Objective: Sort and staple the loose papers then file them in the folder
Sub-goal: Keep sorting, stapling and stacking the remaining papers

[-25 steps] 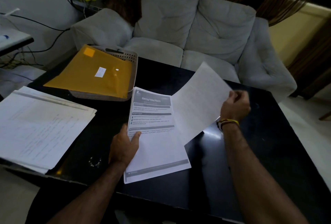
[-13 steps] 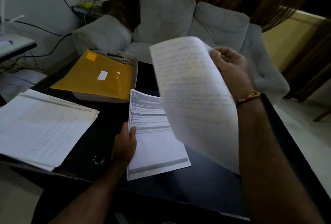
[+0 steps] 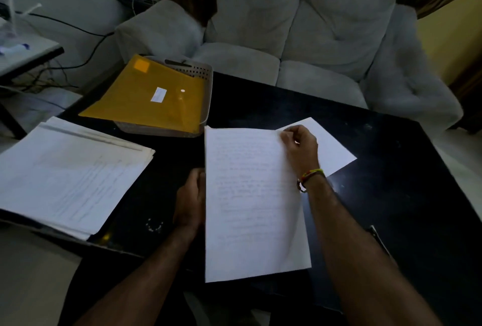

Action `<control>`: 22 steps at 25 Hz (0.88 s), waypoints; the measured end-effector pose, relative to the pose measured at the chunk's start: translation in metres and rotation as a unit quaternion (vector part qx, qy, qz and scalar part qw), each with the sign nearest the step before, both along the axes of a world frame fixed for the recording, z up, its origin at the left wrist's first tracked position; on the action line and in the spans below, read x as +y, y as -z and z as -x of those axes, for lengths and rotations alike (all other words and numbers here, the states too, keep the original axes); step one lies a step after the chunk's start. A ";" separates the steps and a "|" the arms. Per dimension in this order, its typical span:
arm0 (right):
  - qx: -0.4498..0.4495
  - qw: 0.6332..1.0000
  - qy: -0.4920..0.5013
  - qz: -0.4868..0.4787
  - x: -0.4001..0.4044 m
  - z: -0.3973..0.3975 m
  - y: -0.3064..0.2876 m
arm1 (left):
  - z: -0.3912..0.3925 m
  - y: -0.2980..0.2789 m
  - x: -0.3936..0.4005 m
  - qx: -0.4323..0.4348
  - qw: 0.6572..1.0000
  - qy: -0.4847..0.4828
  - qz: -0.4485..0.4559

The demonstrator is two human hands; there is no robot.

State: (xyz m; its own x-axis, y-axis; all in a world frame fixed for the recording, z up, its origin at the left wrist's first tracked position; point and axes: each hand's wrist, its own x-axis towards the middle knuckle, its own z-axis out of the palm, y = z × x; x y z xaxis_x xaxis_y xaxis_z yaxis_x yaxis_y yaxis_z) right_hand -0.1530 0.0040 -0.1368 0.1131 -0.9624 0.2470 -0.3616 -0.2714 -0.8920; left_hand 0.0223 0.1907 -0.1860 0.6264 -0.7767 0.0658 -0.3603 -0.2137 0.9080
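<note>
White paper sheet (image 3: 250, 203), faintly handwritten, is lying upright in front of the person over the black tabletop (image 3: 391, 169). Right hand (image 3: 300, 151) is pinching its top right corner, fingers curled. Left hand (image 3: 191, 200) is resting at the left edge; its fingers are going under the sheet, so the grip cannot be determined. Another white sheet (image 3: 331, 148) is showing behind the right hand, mostly covered. Loose paper stack (image 3: 70, 171) is lying at the left. Yellow folder (image 3: 148, 96) is sitting on a perforated tray (image 3: 203, 70). Handwriting is too blurred to read.
</note>
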 end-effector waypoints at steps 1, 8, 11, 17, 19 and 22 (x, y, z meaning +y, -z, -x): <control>0.019 1.000 0.003 0.003 -0.001 -0.001 0.010 | -0.001 0.005 0.000 -0.014 1.000 0.000 0.000; 0.140 0.989 0.043 -0.019 -0.019 -0.010 0.052 | -0.003 0.019 -0.007 -0.043 0.999 -0.011 -0.006; 0.222 0.972 0.075 -0.033 -0.028 -0.015 0.057 | 0.000 0.016 -0.008 -0.047 0.998 -0.008 -0.040; 0.268 0.957 0.075 -0.083 -0.035 -0.029 0.054 | 0.001 0.015 -0.010 -0.067 0.994 0.004 -0.087; 0.205 0.970 0.096 -0.090 -0.035 -0.021 0.048 | 0.000 0.017 -0.009 -0.066 0.994 0.008 -0.082; 0.243 0.927 0.260 -0.120 -0.043 0.015 0.037 | 0.000 0.016 -0.010 -0.066 0.995 0.002 -0.075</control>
